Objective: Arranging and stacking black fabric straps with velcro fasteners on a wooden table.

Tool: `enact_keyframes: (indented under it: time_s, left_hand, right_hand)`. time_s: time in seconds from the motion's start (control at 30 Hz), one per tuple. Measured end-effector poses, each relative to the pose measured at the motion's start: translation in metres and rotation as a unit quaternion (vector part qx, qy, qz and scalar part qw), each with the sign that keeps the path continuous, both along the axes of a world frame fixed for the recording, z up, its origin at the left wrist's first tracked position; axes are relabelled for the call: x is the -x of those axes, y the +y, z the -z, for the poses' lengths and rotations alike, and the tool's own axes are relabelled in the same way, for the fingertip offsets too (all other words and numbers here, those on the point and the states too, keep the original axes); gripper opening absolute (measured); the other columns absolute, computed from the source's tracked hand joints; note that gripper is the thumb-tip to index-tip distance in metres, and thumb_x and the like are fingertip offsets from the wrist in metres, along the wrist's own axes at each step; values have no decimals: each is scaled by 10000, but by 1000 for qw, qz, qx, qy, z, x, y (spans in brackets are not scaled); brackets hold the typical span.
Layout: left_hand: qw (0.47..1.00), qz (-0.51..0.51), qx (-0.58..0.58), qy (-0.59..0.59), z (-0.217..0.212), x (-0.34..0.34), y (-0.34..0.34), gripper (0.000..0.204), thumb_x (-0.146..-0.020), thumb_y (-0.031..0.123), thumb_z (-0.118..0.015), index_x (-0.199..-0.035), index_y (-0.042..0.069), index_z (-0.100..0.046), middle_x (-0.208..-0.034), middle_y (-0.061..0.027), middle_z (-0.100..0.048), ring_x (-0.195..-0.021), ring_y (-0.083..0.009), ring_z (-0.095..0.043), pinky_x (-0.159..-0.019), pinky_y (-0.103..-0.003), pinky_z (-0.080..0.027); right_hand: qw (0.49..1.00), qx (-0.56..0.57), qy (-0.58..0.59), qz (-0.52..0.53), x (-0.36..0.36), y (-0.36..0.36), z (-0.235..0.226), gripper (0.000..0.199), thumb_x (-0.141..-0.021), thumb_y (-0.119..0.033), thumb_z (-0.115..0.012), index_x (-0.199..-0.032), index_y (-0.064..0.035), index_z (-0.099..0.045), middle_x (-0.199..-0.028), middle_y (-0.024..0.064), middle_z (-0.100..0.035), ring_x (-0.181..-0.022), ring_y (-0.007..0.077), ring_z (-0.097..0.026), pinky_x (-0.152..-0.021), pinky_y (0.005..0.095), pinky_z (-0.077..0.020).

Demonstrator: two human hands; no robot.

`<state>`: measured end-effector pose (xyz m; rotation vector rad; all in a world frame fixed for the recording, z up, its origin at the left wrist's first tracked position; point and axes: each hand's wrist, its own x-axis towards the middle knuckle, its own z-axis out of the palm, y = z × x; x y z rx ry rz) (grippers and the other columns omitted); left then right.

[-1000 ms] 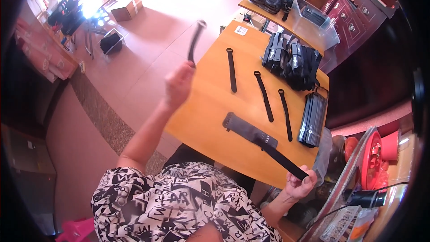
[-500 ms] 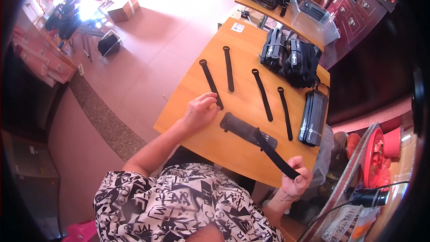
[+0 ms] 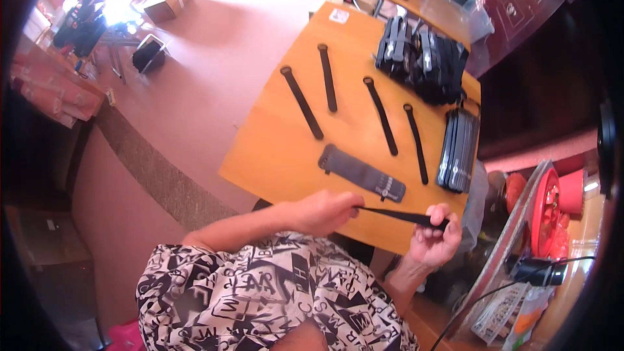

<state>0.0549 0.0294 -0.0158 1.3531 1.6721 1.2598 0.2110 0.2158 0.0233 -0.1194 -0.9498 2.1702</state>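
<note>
A black strap (image 3: 400, 215) is stretched between my two hands above the near edge of the table. My left hand (image 3: 330, 210) pinches its left end. The right end is gripped in the fingers of my right hand (image 3: 437, 239). Just beyond the strap, a flat grey pad (image 3: 361, 172) with pale markings lies on the tabletop. Farther off, several black straps with looped ends lie apart from one another, such as the left strap (image 3: 302, 103) and the right strap (image 3: 416, 144).
On the wooden table (image 3: 260, 156), a stack of dark pads (image 3: 458, 149) stands at the right edge. Behind it sit bundled black straps (image 3: 422, 58). A clear plastic bin (image 3: 452, 3) rests on the second table. Red containers (image 3: 547, 208) stand at far right.
My left hand has moved right and nearer to me, from beside the left strap to the held strap's free end. The held strap is now pulled taut, off the grey pad. The view has shifted slightly.
</note>
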Motion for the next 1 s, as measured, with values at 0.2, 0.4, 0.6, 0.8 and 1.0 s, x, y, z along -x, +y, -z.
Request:
enact_keyframes:
  time_s: [0.2,0.4,0.6,0.8,1.0]
  left_hand:
    - [994,-74,-80,5,20,22,-25,187,-857,-36,-542,-1036,-17,-590,-859,-137,-597,-705,-264,-612,-629,-328,-497]
    - [982,-162,-9,-99,20,24,-30,192,-840,-88,-558,-1023,-50,-598,-849,-77,-592,-677,-115,-586,-589,-231,-476]
    - [932,-329,57,-138,32,31,-22,169,-794,-19,-690,-948,-26,-620,-719,-19,-613,-628,-47,-550,-549,-197,-459]
    - [907,-314,123,-251,22,44,-13,103,-849,40,-644,-924,-31,-646,-707,-23,-614,-588,-64,-564,-518,-218,-467]
    - [917,-326,154,-168,32,49,-2,137,-827,18,-633,-939,-57,-654,-721,-52,-629,-578,-75,-570,-519,-215,-462]
  right_hand:
    - [995,48,-92,13,-14,-10,34,114,-857,-38,-584,-949,2,-531,-936,184,-604,-683,164,-609,-558,255,-526]
    - [958,-37,-280,42,-9,-10,47,173,-864,59,-562,-1029,7,-571,-902,147,-656,-725,158,-640,-626,260,-545]
    - [861,-285,-400,133,-13,-3,72,111,-859,-20,-637,-952,38,-651,-818,35,-610,-640,68,-527,-580,200,-455]
    - [802,-300,-498,136,-2,5,77,104,-849,-29,-649,-930,34,-665,-724,-6,-594,-629,43,-493,-564,192,-409]
    - [771,-350,-517,124,6,16,85,101,-807,-36,-663,-875,38,-673,-706,72,-620,-591,104,-538,-556,254,-440]
